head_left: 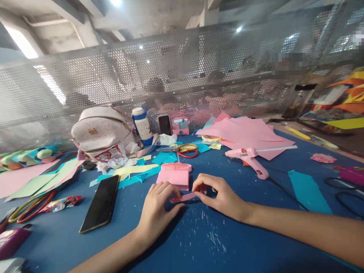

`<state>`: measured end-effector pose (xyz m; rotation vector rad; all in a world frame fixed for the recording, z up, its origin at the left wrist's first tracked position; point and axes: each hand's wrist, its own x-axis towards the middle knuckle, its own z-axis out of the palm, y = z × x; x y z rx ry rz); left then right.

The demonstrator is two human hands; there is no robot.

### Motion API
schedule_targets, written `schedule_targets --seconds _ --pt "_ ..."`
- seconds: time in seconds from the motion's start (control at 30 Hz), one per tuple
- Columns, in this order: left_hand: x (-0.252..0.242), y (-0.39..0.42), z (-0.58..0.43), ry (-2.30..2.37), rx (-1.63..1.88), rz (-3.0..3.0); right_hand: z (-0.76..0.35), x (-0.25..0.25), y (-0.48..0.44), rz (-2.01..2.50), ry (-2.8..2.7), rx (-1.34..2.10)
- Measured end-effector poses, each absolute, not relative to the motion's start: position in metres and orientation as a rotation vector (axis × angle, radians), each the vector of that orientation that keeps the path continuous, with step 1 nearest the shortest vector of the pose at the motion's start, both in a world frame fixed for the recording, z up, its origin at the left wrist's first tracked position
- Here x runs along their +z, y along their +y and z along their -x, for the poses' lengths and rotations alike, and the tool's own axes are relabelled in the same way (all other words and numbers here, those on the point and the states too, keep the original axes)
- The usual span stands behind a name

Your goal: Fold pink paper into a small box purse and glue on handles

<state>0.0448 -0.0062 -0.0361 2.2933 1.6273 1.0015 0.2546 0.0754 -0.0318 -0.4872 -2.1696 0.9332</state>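
A narrow pink paper strip (187,196) spans the gap between my two hands, just above the blue table. My right hand (217,191) pinches its right end between thumb and fingertips. At the left end, my left hand (160,201) curls its fingers over the strip, the thumb just below it. Right behind the strip lies a small pink paper piece shaped like a little bag or box (174,177), with a rolled top edge. A pink glue gun (250,157) with a clear stick rests to the right, its cord trailing toward the front.
A black phone (100,204) lies left of my left hand. Scissors (187,149), blue scraps and pink sheets (241,132) lie farther back. A backpack (102,129) and a bottle (142,125) stand before a perforated metal screen (113,79). Blue paper (308,191) lies at right.
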Motion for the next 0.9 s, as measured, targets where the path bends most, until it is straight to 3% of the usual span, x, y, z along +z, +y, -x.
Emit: schedule_targets --seconds 0.53,0.77,0.9 --pt "-0.037 -0.012 -0.047 1.393 1.071 -2.062 -0.262 -0.021 0.07 0.47 -2.272 0.947" --pt "-0.034 -0.016 -0.042 1.102 1.132 -2.2 -0.32 0.002 0.063 0.758 -2.554 0.829" --pt "-0.034 -0.015 -0.039 1.008 1.114 -2.248 -0.392 -0.013 0.08 1.143 -2.384 0.703"
